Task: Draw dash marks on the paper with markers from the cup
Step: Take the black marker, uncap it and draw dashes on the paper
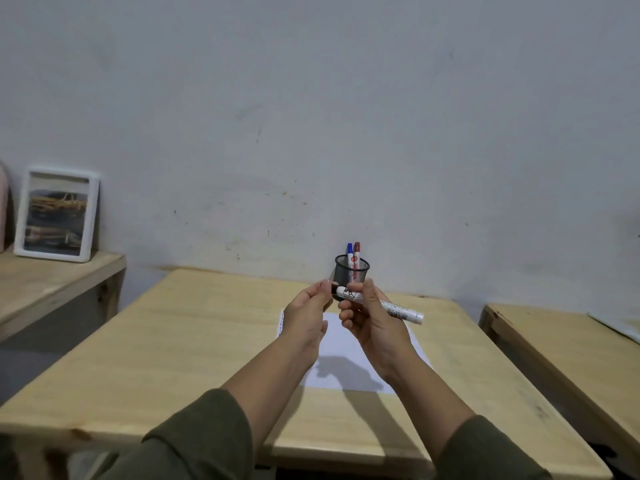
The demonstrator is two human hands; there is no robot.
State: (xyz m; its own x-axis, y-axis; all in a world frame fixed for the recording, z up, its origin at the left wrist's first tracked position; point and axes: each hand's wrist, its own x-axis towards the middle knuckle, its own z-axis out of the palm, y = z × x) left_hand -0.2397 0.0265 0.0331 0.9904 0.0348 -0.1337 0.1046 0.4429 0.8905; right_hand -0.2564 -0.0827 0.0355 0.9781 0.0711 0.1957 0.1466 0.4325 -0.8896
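My right hand [367, 318] grips a white marker [398, 308] by its barrel, held level above the table. Its black-capped end points left, where the fingertips of my left hand [308, 317] pinch the black cap [334, 289]. Whether the cap is on or off the marker I cannot tell. Both hands hover over a white sheet of paper [341, 348] lying on the wooden table [180, 344]. Small marks show along the sheet's left edge. Behind the hands stands a black mesh cup [351, 273] holding a blue marker [349, 251] and a red marker [357, 251].
A grey wall rises right behind the cup. A lower wooden bench at the left carries a white framed picture [57, 214]. Another wooden table [568, 355] stands at the right across a narrow gap, with a pale sheet on its far corner.
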